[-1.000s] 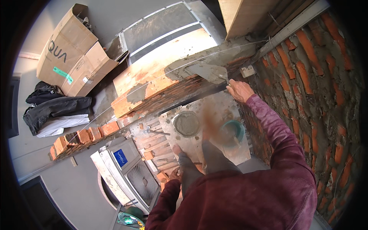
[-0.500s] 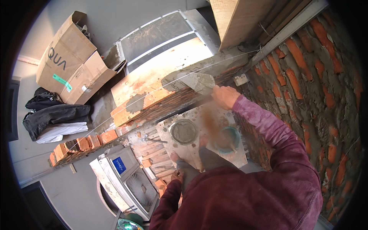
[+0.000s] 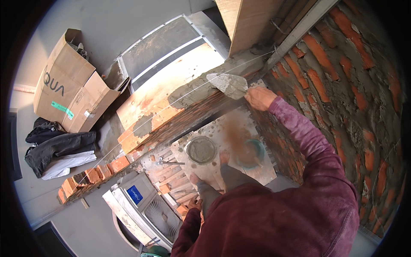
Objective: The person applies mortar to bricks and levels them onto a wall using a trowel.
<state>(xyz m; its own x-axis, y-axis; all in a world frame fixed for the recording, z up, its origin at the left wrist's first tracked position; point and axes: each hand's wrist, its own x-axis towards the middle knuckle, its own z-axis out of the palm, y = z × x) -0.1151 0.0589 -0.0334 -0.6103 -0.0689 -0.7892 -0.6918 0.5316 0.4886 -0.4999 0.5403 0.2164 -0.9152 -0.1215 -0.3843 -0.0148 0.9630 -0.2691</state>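
My right hand (image 3: 259, 99) is closed round the handle of a pointed trowel (image 3: 231, 85), its blade smeared with grey mortar. The blade is over the top of the low brick wall (image 3: 184, 118), near a bed of wet mortar (image 3: 188, 95); whether it touches cannot be told. A string line (image 3: 205, 82) runs taut along this wall. Low beside my leg, my left hand (image 3: 195, 203) is close to some orange bricks (image 3: 182, 210); its fingers are small and partly hidden. By my bare feet, a round bucket of mortar (image 3: 201, 150) rests on a board.
A teal bucket (image 3: 250, 154) is beside my feet, behind a brown blur. Rough brickwork (image 3: 325, 85) rises on the right. A white air-conditioner unit (image 3: 147, 205) is at lower left. Beyond the wall are a cardboard box (image 3: 68, 85), dark clothes (image 3: 64, 143) and a framed panel (image 3: 165, 47).
The trowel has moved right along the wall, its blade turned to show more of its mortar-smeared face. The whole view has shifted slightly. My left hand stays low by the bricks.
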